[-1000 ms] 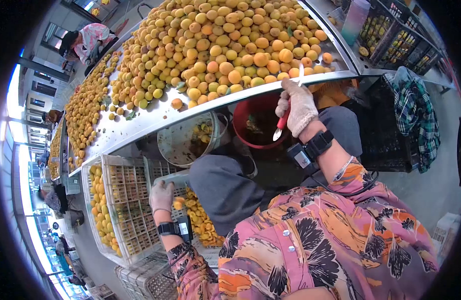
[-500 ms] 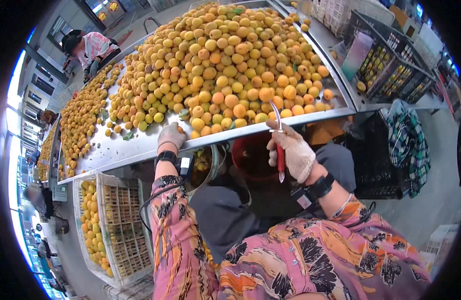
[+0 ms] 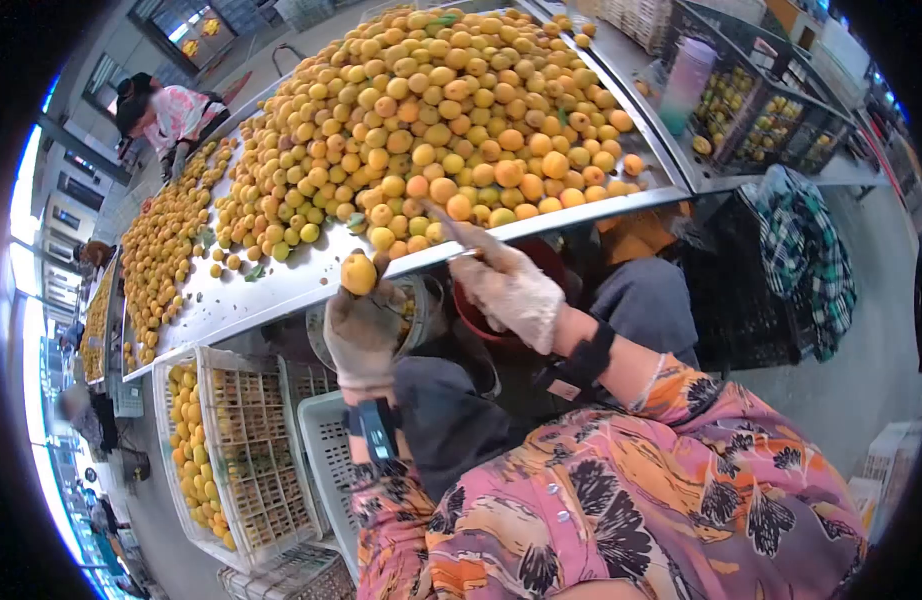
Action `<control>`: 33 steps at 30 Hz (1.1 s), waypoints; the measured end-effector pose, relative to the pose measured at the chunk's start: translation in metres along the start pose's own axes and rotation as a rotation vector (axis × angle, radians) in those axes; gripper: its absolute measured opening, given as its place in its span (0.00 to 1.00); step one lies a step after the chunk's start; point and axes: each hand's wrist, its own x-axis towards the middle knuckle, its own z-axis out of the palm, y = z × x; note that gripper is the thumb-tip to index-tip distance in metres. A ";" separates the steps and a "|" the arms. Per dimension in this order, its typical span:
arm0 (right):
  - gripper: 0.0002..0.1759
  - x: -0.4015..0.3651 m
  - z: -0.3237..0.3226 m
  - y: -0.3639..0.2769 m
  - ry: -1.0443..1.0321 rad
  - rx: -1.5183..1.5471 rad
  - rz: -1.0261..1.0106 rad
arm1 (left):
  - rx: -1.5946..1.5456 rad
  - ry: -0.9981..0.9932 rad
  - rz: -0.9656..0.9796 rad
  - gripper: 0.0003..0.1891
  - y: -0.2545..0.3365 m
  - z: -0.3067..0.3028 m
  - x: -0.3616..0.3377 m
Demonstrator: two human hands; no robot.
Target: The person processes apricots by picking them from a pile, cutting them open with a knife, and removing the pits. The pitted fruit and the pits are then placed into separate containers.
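Observation:
My gloved left hand (image 3: pixel 364 335) is raised in front of the table edge, its fingers closed around a yellow-orange apricot (image 3: pixel 359 274). To its right, my gloved right hand (image 3: pixel 516 298) grips a slim curved metal tool (image 3: pixel 455 228). The tool's tip is blurred and points up-left toward the heap, and its red handle is hidden in my palm. A large heap of apricots (image 3: pixel 431 120) covers much of the metal table (image 3: pixel 311 268) just beyond both hands.
A white crate (image 3: pixel 251 450) of apricots stands at lower left, beside a pale basket (image 3: pixel 326 450). Below the table are a red bucket (image 3: pixel 526 262) and a metal pail (image 3: pixel 326 335). At right are a black crate (image 3: pixel 756 115) and a plaid cloth (image 3: pixel 806 265). Another person (image 3: pixel 176 115) works at far left.
My left hand has come back from the table edge and lifted with an apricot in it. My right hand has moved left with the tool, bringing it closer to the left hand.

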 end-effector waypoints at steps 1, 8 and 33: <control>0.25 0.003 0.007 0.007 -0.002 -0.149 -0.222 | -0.111 -0.061 -0.051 0.23 -0.012 0.006 -0.009; 0.38 -0.047 0.024 -0.018 0.079 -0.748 -0.397 | 0.047 0.085 -0.061 0.28 -0.058 0.055 -0.047; 0.28 -0.060 0.031 0.018 0.143 -0.794 -0.755 | 1.070 0.172 0.580 0.13 -0.071 0.095 -0.074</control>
